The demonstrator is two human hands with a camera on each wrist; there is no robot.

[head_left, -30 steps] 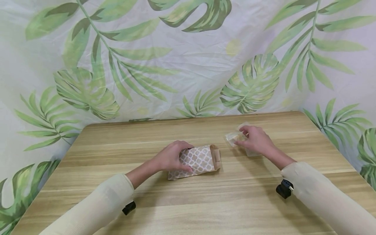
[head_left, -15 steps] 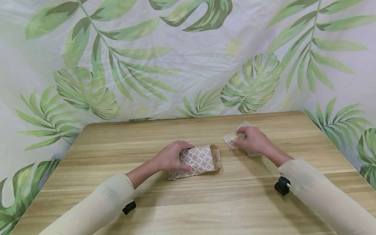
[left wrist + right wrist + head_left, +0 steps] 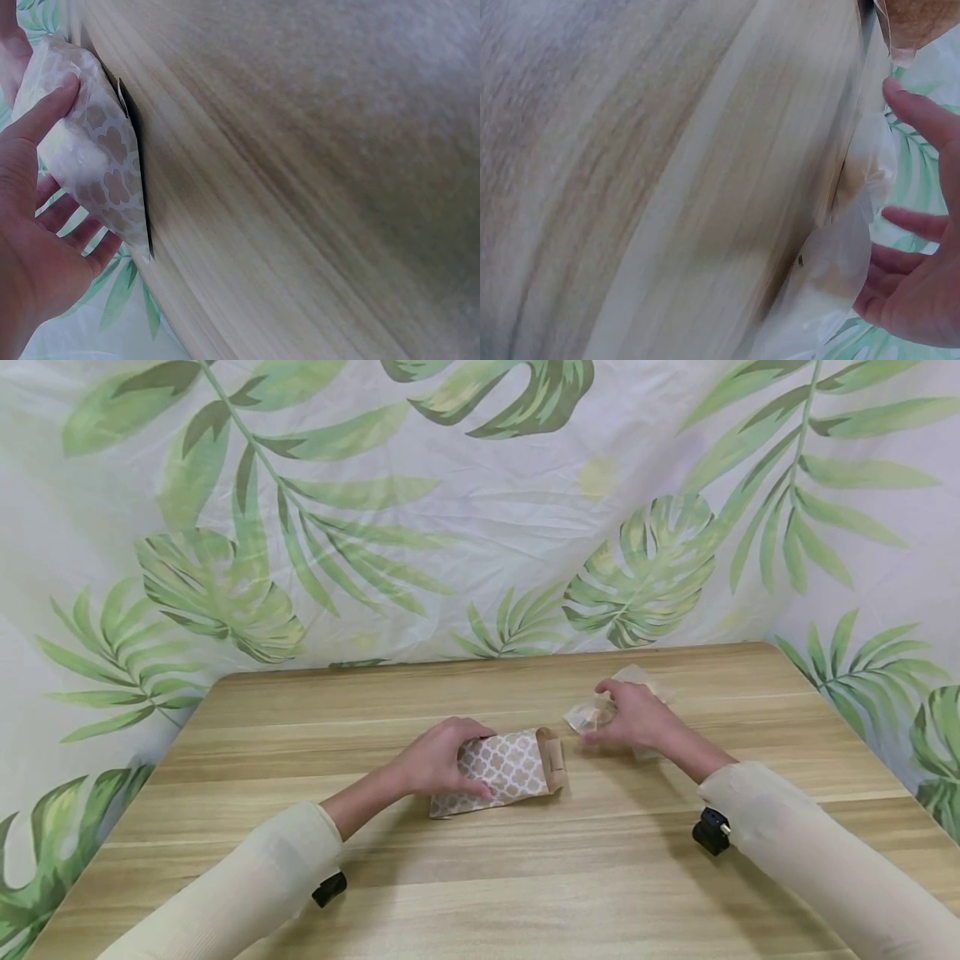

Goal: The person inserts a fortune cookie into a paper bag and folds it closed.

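A brown paper bag (image 3: 510, 768) with a white lattice print lies on its side, its folded mouth (image 3: 556, 762) facing right. My left hand (image 3: 441, 758) grips its closed end, thumb on the near side and fingers on the far side. To the right, a small clear plastic packet (image 3: 581, 717) with something pale inside lies under my right hand (image 3: 637, 718). That hand's thumb (image 3: 919, 112) is spread well away from its fingers. Behind the hand a second clear packet (image 3: 636, 676) shows; the right wrist view has both packets (image 3: 868, 161) side by side, fingers right at them.
The wooden table (image 3: 480, 893) has rounded back corners. A leaf-print cloth (image 3: 510, 527) hangs behind its back edge. Dark wrist devices (image 3: 711, 832) hang below both sleeves (image 3: 810, 860).
My right hand has shifted left, and the nearer packet has come closer to the bag's mouth. Its thumb has spread from the fingers. My left hand and the bag have stayed put.
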